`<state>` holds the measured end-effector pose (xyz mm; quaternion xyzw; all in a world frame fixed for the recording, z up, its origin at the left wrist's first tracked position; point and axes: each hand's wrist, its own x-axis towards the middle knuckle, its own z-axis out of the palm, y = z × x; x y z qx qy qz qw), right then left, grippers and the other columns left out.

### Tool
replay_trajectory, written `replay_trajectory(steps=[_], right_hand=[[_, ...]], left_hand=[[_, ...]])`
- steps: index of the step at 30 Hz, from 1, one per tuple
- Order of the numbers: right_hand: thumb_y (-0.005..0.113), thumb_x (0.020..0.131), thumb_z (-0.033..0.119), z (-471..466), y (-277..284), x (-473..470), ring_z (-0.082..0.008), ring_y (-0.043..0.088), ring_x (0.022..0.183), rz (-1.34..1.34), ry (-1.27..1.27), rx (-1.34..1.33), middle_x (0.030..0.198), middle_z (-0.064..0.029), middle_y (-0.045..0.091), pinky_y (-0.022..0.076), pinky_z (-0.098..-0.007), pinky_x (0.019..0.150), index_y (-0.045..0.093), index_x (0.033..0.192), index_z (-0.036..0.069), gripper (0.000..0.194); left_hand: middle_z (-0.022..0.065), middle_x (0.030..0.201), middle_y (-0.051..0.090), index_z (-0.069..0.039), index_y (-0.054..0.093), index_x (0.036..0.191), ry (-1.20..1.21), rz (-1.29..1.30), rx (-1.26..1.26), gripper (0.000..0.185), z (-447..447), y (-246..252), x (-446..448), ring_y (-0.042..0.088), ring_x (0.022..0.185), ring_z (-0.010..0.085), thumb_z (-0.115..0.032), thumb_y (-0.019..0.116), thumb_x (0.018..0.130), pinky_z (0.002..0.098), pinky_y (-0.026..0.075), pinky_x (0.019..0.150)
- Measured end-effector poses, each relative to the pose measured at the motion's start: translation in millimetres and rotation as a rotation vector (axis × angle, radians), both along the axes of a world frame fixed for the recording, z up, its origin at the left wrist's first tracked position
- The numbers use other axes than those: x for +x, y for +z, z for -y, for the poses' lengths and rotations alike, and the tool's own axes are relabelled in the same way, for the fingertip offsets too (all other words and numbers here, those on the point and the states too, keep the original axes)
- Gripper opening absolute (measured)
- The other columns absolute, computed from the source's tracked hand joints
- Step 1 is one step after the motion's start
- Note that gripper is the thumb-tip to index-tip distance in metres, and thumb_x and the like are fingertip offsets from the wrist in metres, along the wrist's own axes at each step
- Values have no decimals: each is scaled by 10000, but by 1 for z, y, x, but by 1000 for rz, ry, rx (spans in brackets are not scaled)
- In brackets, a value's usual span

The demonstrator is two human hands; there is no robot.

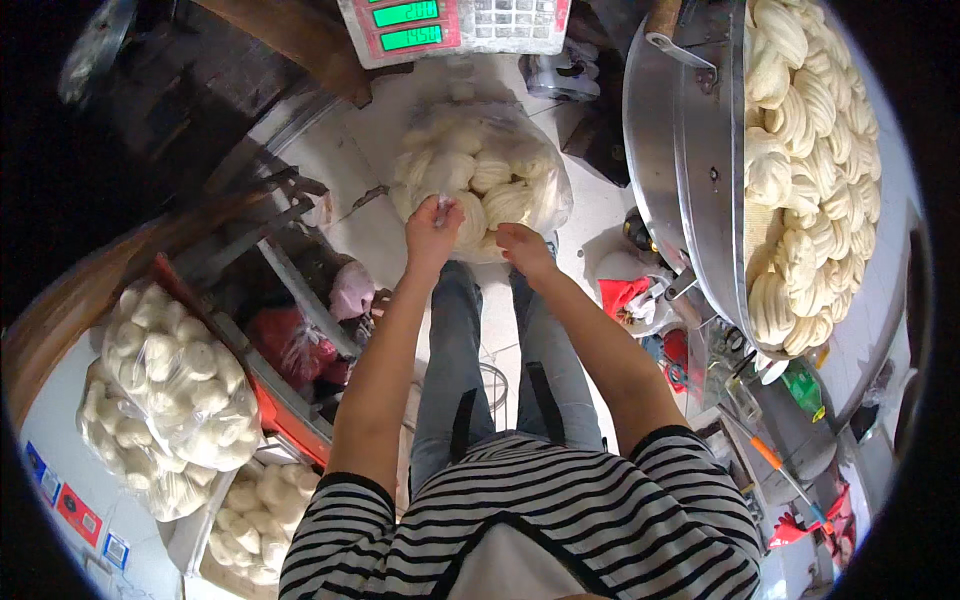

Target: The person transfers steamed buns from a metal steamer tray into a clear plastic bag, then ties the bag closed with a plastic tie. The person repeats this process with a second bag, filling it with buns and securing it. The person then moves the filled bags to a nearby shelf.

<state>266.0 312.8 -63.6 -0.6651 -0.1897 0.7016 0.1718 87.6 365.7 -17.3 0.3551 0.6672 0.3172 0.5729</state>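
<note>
A clear plastic bag full of pale twisted steamed buns is in front of me, just beyond my knees. My left hand pinches a gathered bit of the plastic at the bag's near left side. At the near right edge, my right hand has its fingers curled on the plastic. Folds of the bag cover some of the buns, and the fingertips of my right hand are partly hidden.
A large metal steamer holding many twisted buns stands at right. A scale with lit displays is ahead. Bagged buns and a box of buns sit at left. An orange-handled tool lies at lower right.
</note>
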Motion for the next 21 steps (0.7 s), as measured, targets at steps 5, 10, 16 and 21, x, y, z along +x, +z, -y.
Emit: replay_trajectory(steps=[5,10,16,21], right_hand=[[617,859,225,33,16,28,-117,560,809,-11,-21,41,960,-39,618,452,-228,717,586,1131,0,354],[611,874,218,63,45,54,-101,565,810,-14,-35,4,944,-39,626,448,-222,704,582,1130,-11,344],[601,878,207,81,58,62,-89,566,802,74,-47,-51,929,-35,632,441,-210,692,594,1098,-4,306],[615,863,203,91,37,66,-88,567,776,31,-65,-43,890,-33,632,441,-208,675,602,1075,2,293]], left_hand=[[68,784,617,-35,558,916,-75,-353,199,233,4,-15,3,609,763,174,-123,693,747,300,478,689],[86,795,613,-46,534,957,6,-525,213,305,4,-26,8,613,744,257,-102,690,701,368,476,713],[49,901,606,-75,483,1110,34,-564,192,479,5,-32,13,581,869,231,-114,696,683,396,385,863],[38,909,599,-79,467,1175,28,-574,203,559,5,-32,14,561,917,224,-127,711,674,395,356,896]])
